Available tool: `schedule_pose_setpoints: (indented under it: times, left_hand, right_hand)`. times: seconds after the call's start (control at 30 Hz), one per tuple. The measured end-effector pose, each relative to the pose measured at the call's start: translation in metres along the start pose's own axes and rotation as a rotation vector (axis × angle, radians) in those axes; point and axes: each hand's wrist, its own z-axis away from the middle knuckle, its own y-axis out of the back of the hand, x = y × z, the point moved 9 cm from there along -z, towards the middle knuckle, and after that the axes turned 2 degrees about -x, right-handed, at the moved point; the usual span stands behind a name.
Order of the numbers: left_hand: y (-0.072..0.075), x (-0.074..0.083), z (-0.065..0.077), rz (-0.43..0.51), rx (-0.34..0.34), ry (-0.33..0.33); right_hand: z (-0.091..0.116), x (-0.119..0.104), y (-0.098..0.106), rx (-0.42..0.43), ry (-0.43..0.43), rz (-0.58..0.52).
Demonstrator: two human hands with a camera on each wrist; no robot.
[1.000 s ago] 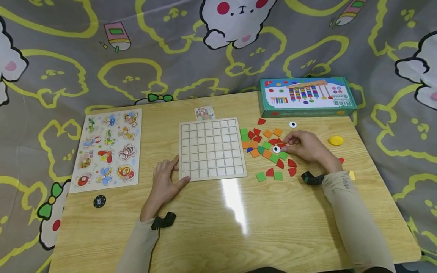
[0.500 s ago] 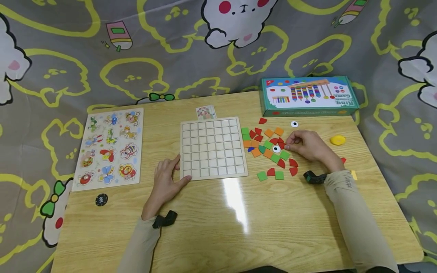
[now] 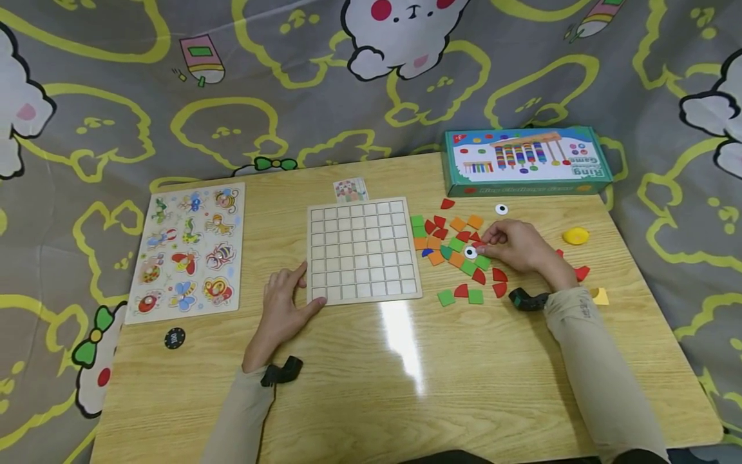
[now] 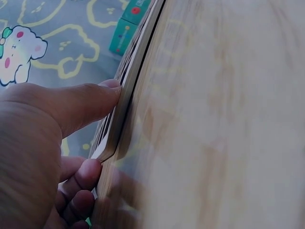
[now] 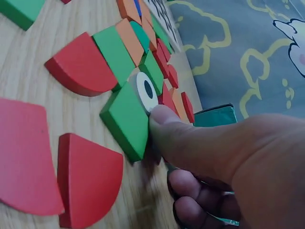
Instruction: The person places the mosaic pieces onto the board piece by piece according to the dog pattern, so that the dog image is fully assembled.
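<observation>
A wooden grid board (image 3: 364,251) lies flat in mid-table. At its near left corner my left hand (image 3: 283,309) steadies it, thumb on the near edge and fingers by the left side. In the left wrist view the thumb (image 4: 100,102) rests on the board's edge (image 4: 125,98). My right hand (image 3: 513,245) is over loose pieces right of the board. It pinches at the rim of a white eye disc (image 5: 146,89), with the forefinger mostly hidden behind the thumb (image 5: 174,129). A green square (image 5: 126,121) and red quarter-circle (image 5: 86,64) lie beside the disc.
A small picture card (image 3: 350,189) touches the board's far edge. An insect puzzle board (image 3: 187,251) lies left, with a black chip (image 3: 174,338) below. A boxed ring game (image 3: 527,161) stands at the back right. Another eye disc (image 3: 502,209) and a yellow piece (image 3: 576,236) lie right.
My right hand has shifted slightly left, its thumb now at the eye disc's rim, and red pieces by the wrist show more. The left hand stays at the board's corner.
</observation>
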Motion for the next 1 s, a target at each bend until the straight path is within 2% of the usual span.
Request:
schedule_pose_setpoints:
  times: [0.13,0.23,0.5,0.67,0.8,0.9,1.0]
  left_hand:
    - [0.0,-0.001,0.001,-0.004,0.004,-0.007]
    - [-0.001,-0.001,0.0,-0.014,0.001,-0.008]
    - [0.0,-0.001,0.0,-0.025,-0.015,0.002]
    - [0.0,0.001,0.0,-0.035,-0.017,-0.01]
    - [0.0,0.003,0.0,-0.047,-0.019,-0.022]
    - [0.001,0.003,0.0,-0.054,-0.019,-0.025]
    - [0.0,0.002,0.0,-0.066,-0.018,-0.033]
  right_hand:
    - [0.001,0.001,0.0,-0.04,-0.017,-0.022]
    - [0.003,0.004,0.002,-0.04,-0.039,-0.07]
    - [-0.002,-0.001,0.014,0.048,-0.004,-0.194]
    - [-0.011,-0.018,0.017,0.129,0.066,-0.292]
    - [-0.021,-0.04,0.015,0.182,0.139,-0.319]
    - [-0.031,-0.056,0.007,0.18,0.168,-0.365]
    - [-0.041,-0.069,-0.003,0.161,0.148,-0.429]
